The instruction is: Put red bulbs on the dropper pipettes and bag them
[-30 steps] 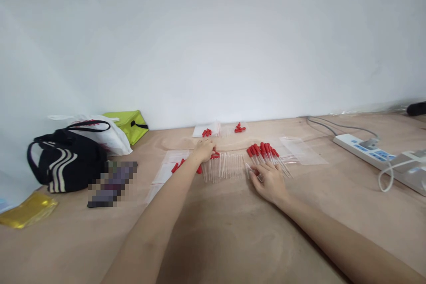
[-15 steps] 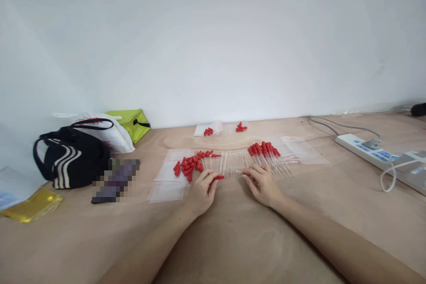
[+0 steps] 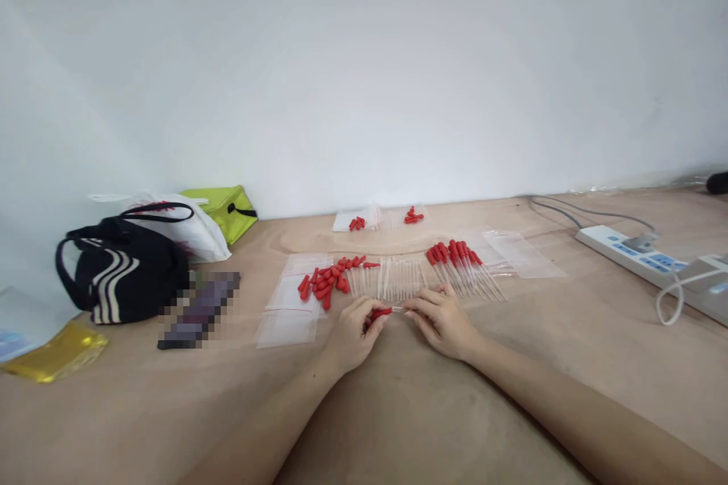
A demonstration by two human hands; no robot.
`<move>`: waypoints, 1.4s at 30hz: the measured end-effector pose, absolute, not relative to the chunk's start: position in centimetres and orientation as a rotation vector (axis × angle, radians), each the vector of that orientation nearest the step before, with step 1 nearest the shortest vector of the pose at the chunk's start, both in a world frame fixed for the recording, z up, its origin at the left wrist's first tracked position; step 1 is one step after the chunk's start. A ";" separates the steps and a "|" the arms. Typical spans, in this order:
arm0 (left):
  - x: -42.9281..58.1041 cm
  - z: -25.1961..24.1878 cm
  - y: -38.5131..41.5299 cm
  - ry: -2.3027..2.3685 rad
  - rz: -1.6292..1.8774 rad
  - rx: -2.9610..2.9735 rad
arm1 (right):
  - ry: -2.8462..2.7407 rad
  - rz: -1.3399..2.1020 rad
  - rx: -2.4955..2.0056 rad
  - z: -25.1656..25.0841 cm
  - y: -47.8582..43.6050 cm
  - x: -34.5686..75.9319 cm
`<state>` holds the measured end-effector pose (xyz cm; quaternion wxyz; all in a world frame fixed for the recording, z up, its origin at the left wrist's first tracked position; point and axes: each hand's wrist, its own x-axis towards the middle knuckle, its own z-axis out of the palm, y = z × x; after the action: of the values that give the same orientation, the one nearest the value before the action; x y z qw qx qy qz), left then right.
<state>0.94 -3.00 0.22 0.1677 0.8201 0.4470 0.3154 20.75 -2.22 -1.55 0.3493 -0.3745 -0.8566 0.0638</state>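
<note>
One red rubber cap (image 3: pixel 382 312) is pinched between the thumb and fingers of the left hand (image 3: pixel 353 333), pointing toward a thin clear tube (image 3: pixel 397 308) gripped in the closed fingertips of the right hand (image 3: pixel 447 322); whether cap and tube touch is too small to tell. Both are low over the middle of the table (image 3: pixel 398 409). Just beyond the hands lies a row of loose tubes (image 3: pixel 403 280), side by side, with a heap of red caps (image 3: pixel 323 289) to its left, partly on a plastic bag (image 3: pixel 287 327), and a fan of capped tubes (image 3: pixel 458 261) to its right. Two small groups of caps (image 3: pixel 357 224) lie near the table's far edge. Toward the far left corner sit a black bag (image 3: pixel 153 280), a white bag (image 3: pixel 208 231) and a green bag (image 3: pixel 219 204); a power strip (image 3: pixel 611 242) lies toward the right edge.
</note>
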 end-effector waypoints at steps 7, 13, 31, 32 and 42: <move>1.3 0.2 -3.2 1.197 0.925 2.253 | -2.211 0.303 -0.889 -1.6 -2.2 20.6; 1.2 0.3 -3.3 1.136 0.951 2.222 | -2.233 0.344 -0.878 -1.7 -2.1 20.6; 1.2 0.0 -3.5 1.100 0.872 2.436 | -2.339 0.116 -0.883 -1.6 -2.5 19.7; 1.2 -0.1 -3.5 1.083 0.867 2.452 | -2.346 0.114 -0.885 -1.7 -2.6 19.6; 1.2 -0.4 -3.1 1.098 0.869 2.510 | -2.430 0.124 -0.943 -1.0 -2.4 19.8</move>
<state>1.20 -3.07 -0.36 0.1335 0.8654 0.3787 0.2996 19.80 -2.44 -1.01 0.2629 -0.3488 -0.8984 0.0460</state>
